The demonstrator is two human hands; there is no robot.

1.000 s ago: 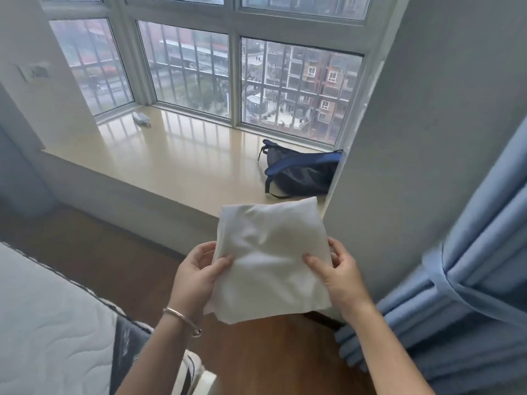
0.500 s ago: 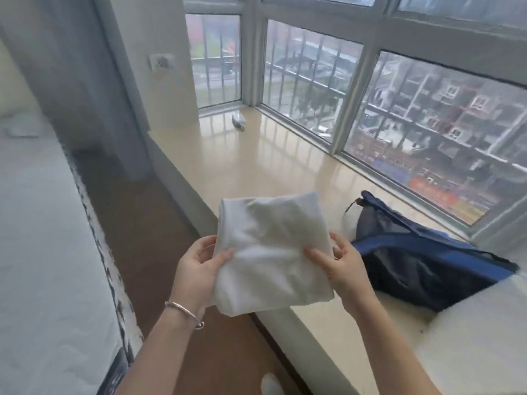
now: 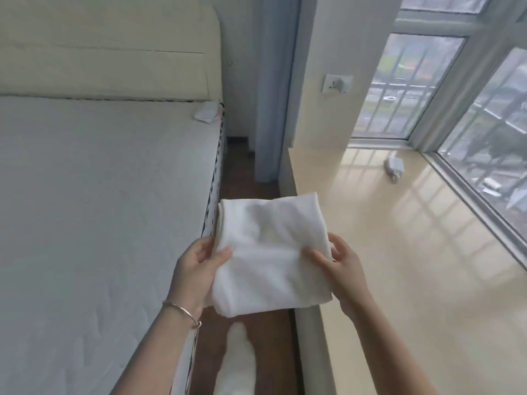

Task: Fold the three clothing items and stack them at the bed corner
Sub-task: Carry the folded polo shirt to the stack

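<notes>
I'm seeing both hands holding a folded white garment (image 3: 271, 252) up in the air, over the strip of wooden floor (image 3: 242, 169) between the bed (image 3: 99, 209) on the left and the window ledge (image 3: 399, 252) on the right. The left hand (image 3: 196, 269) is pinching the garment's left edge, thumb on top; a metal bangle (image 3: 182, 310) is circling that wrist. The right hand (image 3: 342, 269) is gripping the right edge, thumb on top. The hands are sitting apart, a garment's width between them. A small white item (image 3: 207, 112) is lying at the bed's far right corner, beside the headboard (image 3: 108, 47). A white charger (image 3: 393, 165) is resting on the ledge's far end.
</notes>
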